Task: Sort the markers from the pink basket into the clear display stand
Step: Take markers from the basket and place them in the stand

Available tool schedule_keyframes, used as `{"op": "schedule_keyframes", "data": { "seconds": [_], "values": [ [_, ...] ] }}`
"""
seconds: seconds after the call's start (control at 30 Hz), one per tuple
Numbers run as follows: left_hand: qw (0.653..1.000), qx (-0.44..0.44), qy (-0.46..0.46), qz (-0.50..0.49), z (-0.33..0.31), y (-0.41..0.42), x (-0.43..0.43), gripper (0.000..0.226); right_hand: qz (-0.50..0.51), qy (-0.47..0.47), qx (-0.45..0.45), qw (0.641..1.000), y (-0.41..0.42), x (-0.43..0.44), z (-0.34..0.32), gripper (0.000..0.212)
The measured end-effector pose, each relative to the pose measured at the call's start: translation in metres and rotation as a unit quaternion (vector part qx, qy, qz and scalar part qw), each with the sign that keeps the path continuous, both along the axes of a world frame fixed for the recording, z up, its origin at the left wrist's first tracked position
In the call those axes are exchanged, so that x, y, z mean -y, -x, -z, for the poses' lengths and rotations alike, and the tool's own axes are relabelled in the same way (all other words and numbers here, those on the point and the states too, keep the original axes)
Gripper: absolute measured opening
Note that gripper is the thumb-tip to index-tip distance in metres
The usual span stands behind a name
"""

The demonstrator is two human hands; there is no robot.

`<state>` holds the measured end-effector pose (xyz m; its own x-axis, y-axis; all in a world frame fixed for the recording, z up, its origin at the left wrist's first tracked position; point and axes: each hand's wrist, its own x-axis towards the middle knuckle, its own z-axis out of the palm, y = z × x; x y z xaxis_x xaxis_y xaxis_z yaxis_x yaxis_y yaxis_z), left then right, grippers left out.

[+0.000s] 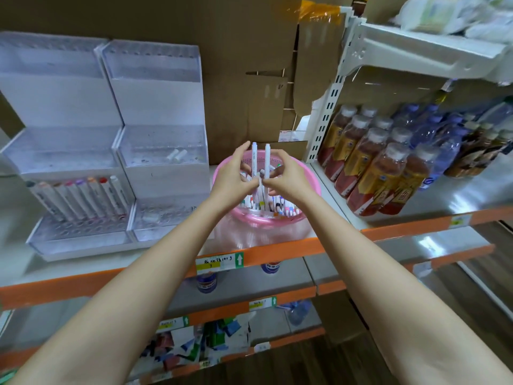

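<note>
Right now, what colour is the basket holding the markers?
The basket is pink; head view.

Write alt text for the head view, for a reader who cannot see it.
The left hand and right hand hold two slim white markers upright above a round pink plastic basket of markers; a clear tiered display stand at left holds a row.

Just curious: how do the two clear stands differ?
The left stand holds a row of markers in its lowest tier; the right stand shows no such row. The right stand's middle tier has two white pieces lying flat; the left's shows none. Both are clear and stepped.
</note>
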<state>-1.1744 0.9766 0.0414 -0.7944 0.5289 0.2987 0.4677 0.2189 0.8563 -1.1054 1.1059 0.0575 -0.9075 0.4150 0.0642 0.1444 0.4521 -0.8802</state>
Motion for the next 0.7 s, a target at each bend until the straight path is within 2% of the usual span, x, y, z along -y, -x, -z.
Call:
{"op": "schedule_keyframes", "data": {
  "seconds": [0.13,0.27,0.53,0.7],
  "values": [
    [0.999,-0.031,0.005,0.003,-0.009,-0.005,0.029,0.077,-0.018,-0.013,-0.030,0.999,-0.008,0.027,-0.009,0.080],
    [1.000,-0.025,0.001,0.005,-0.015,-0.006,0.068,0.082,-0.033,-0.050,-0.038,0.997,-0.007,0.060,-0.015,0.091],
    [0.999,-0.014,-0.018,-0.026,-0.020,0.008,0.170,0.069,-0.077,-0.052,-0.048,0.994,0.016,0.153,-0.015,0.079],
    [0.996,-0.057,-0.012,-0.063,-0.021,0.024,0.236,0.063,-0.088,-0.070,-0.085,0.990,0.040,0.216,-0.011,0.077]
  ]
}}
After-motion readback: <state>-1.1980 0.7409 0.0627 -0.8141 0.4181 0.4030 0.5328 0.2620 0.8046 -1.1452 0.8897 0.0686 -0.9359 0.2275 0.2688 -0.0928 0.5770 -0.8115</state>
